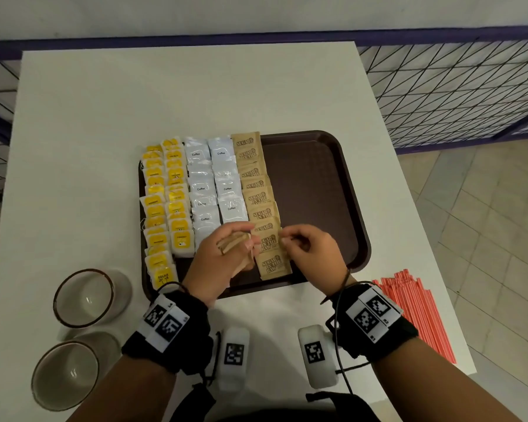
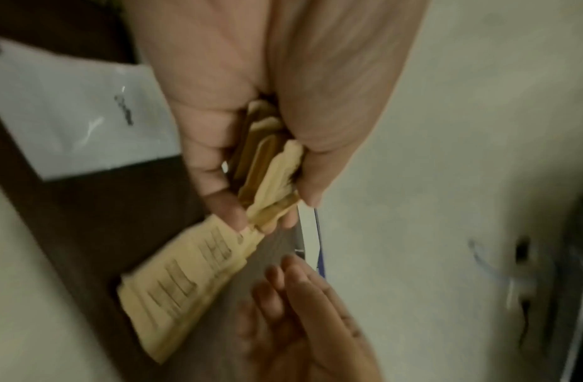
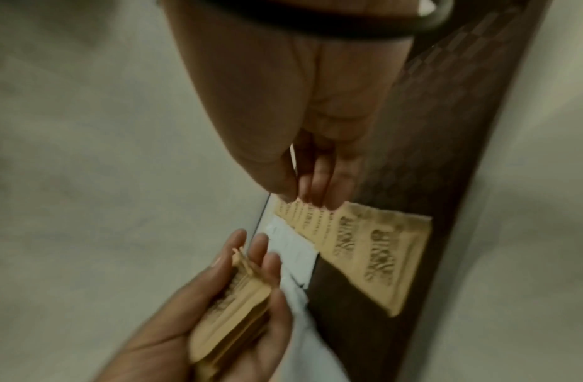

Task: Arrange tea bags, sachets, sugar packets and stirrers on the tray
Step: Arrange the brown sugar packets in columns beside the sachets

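**Sugar column nearly full, stirrers still waiting**

On the near left of the worktop (image 1: pixel 104 102) stand two glass cups (image 1: pixel 84 296) — off the tray, probably emptied of their stock. The brown tray (image 1: pixel 317 184) fills in columns: two of yellow tea bags (image 1: pixel 165 202) at its left edge, then two of white coffee sachets (image 1: pixel 214 184), then one of brown sugar packets (image 1: pixel 261 199), each overlapping the next like shingles so the labels stay readable.

The left hand (image 1: pixel 226 254) curls round a stack of spare packets (image 2: pixel 270 160) over the tray's near edge, serving as a magazine. The right hand (image 1: pixel 308 248), just beside it, has its fingers (image 3: pixel 316 178) pinched together at the edge of the near packets in the column; whether they grip one or only nudge it, I cannot tell. The tray's right half is bare, likely kept for more sugar and the red stirrers (image 1: pixel 418 312), which lie in a bundle on the worktop's near right.

The worktop is pale and plain; beyond it runs a purple-framed wire fence, with tiled floor at the right.
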Demonstrator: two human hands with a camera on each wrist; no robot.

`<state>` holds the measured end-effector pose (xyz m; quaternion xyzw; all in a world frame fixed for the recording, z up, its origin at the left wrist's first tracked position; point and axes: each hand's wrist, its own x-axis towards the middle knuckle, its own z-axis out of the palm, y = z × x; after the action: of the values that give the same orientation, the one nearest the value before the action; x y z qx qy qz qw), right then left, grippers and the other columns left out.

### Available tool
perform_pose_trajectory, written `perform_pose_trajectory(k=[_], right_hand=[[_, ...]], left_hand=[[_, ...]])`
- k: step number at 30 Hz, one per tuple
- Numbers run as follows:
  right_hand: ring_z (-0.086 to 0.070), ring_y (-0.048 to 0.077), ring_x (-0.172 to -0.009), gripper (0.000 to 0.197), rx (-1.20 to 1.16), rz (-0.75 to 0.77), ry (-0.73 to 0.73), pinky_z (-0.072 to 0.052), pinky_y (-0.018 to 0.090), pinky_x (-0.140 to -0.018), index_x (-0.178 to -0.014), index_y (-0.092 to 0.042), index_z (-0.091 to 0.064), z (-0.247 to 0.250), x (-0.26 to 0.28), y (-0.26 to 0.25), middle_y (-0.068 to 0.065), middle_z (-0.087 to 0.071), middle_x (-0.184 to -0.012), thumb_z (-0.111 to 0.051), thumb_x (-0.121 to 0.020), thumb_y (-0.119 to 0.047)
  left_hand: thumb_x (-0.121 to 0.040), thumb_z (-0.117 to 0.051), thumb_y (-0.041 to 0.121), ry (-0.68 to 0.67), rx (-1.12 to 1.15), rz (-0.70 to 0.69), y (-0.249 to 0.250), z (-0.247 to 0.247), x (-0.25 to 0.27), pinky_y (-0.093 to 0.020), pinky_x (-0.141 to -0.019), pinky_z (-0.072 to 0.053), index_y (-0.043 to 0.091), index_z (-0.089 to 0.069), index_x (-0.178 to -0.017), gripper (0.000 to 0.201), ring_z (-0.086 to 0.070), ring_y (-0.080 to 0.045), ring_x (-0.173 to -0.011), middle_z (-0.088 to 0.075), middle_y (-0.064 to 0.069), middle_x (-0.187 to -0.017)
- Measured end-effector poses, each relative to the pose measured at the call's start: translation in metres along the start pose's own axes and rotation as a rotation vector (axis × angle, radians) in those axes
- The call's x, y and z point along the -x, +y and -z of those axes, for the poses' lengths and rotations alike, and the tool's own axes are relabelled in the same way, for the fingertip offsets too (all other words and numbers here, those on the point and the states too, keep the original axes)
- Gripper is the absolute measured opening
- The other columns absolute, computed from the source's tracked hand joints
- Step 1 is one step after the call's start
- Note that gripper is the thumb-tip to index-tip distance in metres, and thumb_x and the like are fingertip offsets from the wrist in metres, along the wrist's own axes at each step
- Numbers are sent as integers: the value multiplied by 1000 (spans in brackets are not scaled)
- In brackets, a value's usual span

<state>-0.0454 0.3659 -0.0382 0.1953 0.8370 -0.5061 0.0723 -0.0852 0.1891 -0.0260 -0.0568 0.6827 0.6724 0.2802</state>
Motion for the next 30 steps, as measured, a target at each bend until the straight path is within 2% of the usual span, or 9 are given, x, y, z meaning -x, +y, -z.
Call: perform_pose_trajectory(k=[3, 4, 7, 11, 16, 18, 20, 24, 30], right_hand=[[-66, 23, -91, 27, -524, -179, -277, -59, 42, -77, -118, -12, -56, -6, 16, -28, 11, -63, -103, -57, -91, -11], [-64, 22, -94, 33, -685, -229, -353, -58, 46, -77, -125, -13, -50, -9, 20, -34, 11, -60, -108, -54, -92, -11], [-62, 24, -99, 40, -943, -213, -428, -59, 42, -74, -131, -10, -41, -18, 22, -41, 12, -59, -112, -50, -93, -17], [-61, 23, -94, 32, -1078, -211, -271, -59, 32, -66, -126, -6, -43, -15, 6, -32, 13, -58, -108, -47, -95, -12], [-64, 23, -93, 31, -1133, -206, -171, -58, 29, -66, -125, -3, -43, 0, -29, -26, 15, -60, -111, -46, -95, -11], [-65, 21, -92, 30, -1130, -184, -142, -58, 29, -67, -124, -2, -43, 6, -46, -27, 16, -60, -111, -46, -95, -10], [-65, 21, -93, 28, -1125, -172, -118, -58, 31, -71, -123, -3, -45, 10, -65, -28, 16, -60, -112, -47, -96, -10], [-66, 18, -89, 24, -956, -161, -11, -59, 31, -72, -118, -4, -52, 14, -102, -31, 13, -65, -106, -50, -95, -11], [-67, 17, -79, 13, -748, -257, 197, -59, 33, -66, -104, -12, -60, 14, -150, -23, 8, -68, -96, -58, -91, -13]], left_hand=[[-91, -52, 4, 13, 248, -82, 10, -6, 0, -31, -80, -56, 16, -60, -111, 24, -67, -21, -100, -71, -7, -103], [-92, -52, 5, -8, 260, -107, 13, -9, -1, -31, -81, -55, 15, -60, -112, 25, -67, -21, -101, -71, -7, -105], [-93, -53, 13, -102, 121, -158, 23, -17, -10, -31, -88, -52, 18, -63, -112, 23, -63, -19, -107, -69, -5, -112], [-92, -52, 33, -190, -276, -269, 37, -13, -36, -30, -101, -41, 33, -59, -121, 30, -53, -11, -116, -57, -1, -121], [-89, -59, 8, -193, -354, -193, 73, -4, -77, -29, -73, -57, 15, -69, -103, 19, -65, -22, -88, -66, -13, -103], [-86, -61, 1, -240, -416, -166, 87, -5, -95, -33, -74, -59, 10, -69, -99, 18, -68, -27, -80, -67, -15, -95], [-84, -62, -1, -264, -487, -158, 101, -9, -114, -28, -72, -59, 9, -69, -96, 17, -68, -23, -73, -66, -10, -85], [-82, -63, 0, -280, -686, -178, 123, -20, -156, -35, -77, -58, 16, -71, -85, 18, -70, -24, -74, -71, -7, -81], [-84, -57, -1, -264, -925, -159, 136, -34, -211, -20, -63, -53, 19, -70, -85, 24, -66, -15, -61, -67, -1, -80]])
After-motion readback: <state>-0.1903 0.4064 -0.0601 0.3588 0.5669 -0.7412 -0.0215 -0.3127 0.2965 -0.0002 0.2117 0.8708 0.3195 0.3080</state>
